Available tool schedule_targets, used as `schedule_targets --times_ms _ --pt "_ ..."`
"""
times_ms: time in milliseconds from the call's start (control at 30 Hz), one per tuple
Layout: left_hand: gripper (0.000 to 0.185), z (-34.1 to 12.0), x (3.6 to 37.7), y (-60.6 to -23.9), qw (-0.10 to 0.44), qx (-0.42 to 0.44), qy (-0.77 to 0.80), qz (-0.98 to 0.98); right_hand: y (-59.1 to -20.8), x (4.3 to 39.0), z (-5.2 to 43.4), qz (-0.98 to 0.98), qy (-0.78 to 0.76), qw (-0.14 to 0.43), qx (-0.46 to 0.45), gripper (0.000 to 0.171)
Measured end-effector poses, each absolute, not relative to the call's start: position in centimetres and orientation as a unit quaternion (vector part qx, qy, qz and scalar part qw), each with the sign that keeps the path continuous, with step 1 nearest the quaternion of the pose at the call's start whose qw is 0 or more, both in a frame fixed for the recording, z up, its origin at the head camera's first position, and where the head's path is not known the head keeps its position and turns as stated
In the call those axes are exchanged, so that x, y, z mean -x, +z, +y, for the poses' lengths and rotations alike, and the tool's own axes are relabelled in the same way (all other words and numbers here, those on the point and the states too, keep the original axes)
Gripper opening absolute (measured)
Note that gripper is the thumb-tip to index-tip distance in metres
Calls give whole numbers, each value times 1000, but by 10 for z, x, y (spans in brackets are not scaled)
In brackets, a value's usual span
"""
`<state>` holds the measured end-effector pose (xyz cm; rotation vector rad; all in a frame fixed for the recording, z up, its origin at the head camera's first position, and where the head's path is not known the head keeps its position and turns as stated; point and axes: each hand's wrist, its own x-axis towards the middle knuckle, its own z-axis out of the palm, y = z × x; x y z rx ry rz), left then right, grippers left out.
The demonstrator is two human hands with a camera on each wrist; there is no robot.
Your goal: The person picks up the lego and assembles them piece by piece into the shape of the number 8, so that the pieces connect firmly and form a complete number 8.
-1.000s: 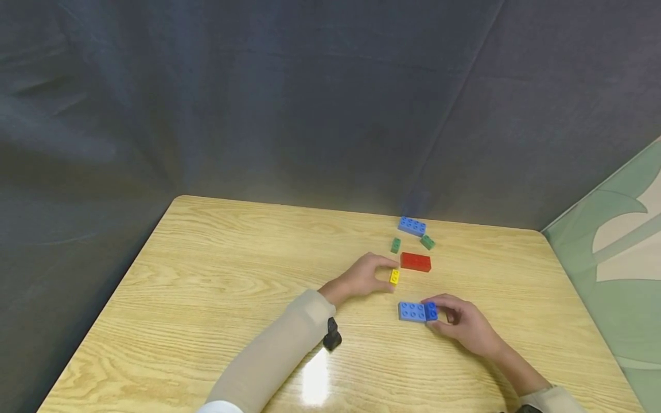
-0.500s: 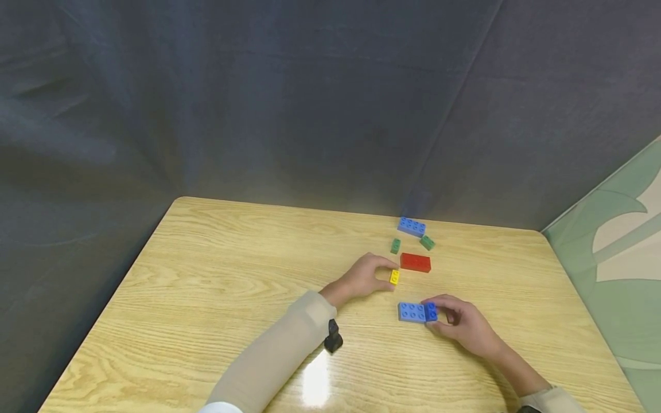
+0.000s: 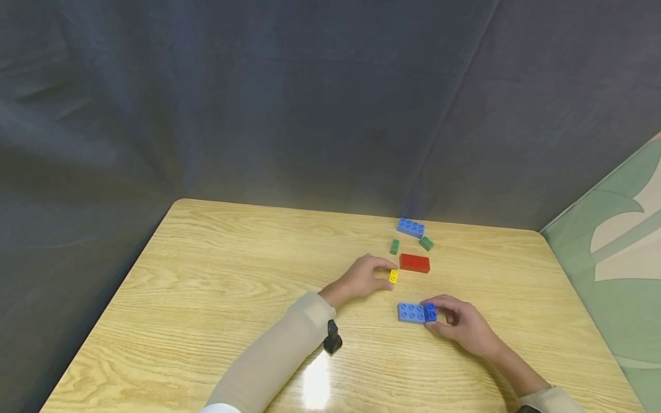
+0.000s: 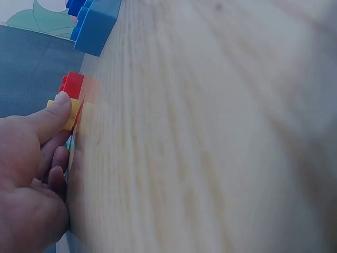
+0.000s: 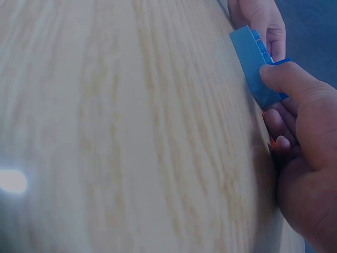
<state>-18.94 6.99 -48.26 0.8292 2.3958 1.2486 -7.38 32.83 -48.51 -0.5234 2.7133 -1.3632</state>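
My left hand (image 3: 364, 276) pinches a small yellow toy brick (image 3: 393, 276) between thumb and fingers, low at the tabletop. In the left wrist view the thumb lies against this yellow brick (image 4: 74, 112), with a red brick (image 4: 75, 84) just beyond. My right hand (image 3: 467, 327) grips the right end of a light blue brick (image 3: 410, 312), which carries a small dark blue brick (image 3: 430, 312) on that end. From the right wrist, the thumb presses the side of the light blue brick (image 5: 248, 58); the dark blue one is mostly hidden there.
Behind the hands lie a red brick (image 3: 415, 263), a small green brick (image 3: 395, 246), another green brick (image 3: 426, 243) and a blue brick (image 3: 411, 227) near the back edge. A dark curtain (image 3: 310, 115) hangs behind the wooden table (image 3: 206, 258); a leaf-patterned panel (image 3: 609, 258) stands at right.
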Motion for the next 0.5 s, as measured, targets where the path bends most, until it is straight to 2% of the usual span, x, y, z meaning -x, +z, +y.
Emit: schedule_targets --times_ms 500 --pt "41 69 188 -480 152 -277 467 826 -485 73 327 883 -438 26 168 35"
